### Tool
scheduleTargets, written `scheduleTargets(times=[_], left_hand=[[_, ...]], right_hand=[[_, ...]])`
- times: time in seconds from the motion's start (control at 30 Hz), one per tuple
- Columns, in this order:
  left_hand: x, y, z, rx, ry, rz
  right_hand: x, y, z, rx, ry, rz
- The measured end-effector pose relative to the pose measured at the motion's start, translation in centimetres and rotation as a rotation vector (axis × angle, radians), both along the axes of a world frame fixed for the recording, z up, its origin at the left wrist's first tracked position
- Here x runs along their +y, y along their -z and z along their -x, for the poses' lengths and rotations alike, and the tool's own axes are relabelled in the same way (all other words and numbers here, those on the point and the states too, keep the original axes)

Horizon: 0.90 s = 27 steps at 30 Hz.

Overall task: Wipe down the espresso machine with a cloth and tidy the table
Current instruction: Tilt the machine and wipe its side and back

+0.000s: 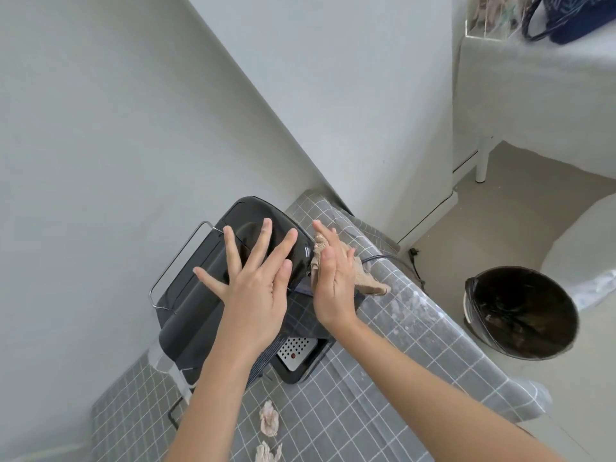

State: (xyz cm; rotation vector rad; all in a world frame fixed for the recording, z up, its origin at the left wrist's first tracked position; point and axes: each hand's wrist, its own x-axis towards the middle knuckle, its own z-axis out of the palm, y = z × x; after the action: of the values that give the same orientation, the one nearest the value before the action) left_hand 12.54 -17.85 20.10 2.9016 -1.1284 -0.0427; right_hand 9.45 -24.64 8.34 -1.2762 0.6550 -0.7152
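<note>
A glossy black espresso machine [200, 295] stands on a table with a grey checked cover [383, 345], against the white wall. My left hand [253, 285] lies flat on the machine's top with its fingers spread, holding nothing. My right hand [333, 281] presses a beige cloth [363, 275] flat against the machine's right side; the cloth hangs out past my palm. The machine's perforated metal drip tray [295, 350] shows below my wrists. Two crumpled beige scraps [269, 419] lie on the cover near the front edge.
A wire rail [180, 261] runs along the machine's left side. A black cable [393, 258] trails off the table's far edge. On the floor to the right stands a round bin [520, 311] with a black liner. A white-covered table [533, 95] stands at the back right.
</note>
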Motion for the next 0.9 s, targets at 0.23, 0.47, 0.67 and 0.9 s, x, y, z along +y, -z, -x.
scheduleTargets(times=[0.23,0.47,0.67,0.9], left_hand=[[0.0,0.2,-0.3,0.024,-0.015,0.016],[-0.1,-0.2,-0.1,0.066,-0.03,0.038],[-0.1,-0.2,-0.1,0.05,-0.034,0.037],[-0.2,-0.1,-0.1,0.045,-0.045,0.04]], right_hand=[[-0.6,5.1,-0.1,0.175,0.006,-0.054],[-2.9,5.6,4.6,0.395,0.087,-0.04],[-3.3,6.4,10.2,0.587,-0.007,0.004],[-0.9,11.2,7.3,0.864,-0.576,0.712]])
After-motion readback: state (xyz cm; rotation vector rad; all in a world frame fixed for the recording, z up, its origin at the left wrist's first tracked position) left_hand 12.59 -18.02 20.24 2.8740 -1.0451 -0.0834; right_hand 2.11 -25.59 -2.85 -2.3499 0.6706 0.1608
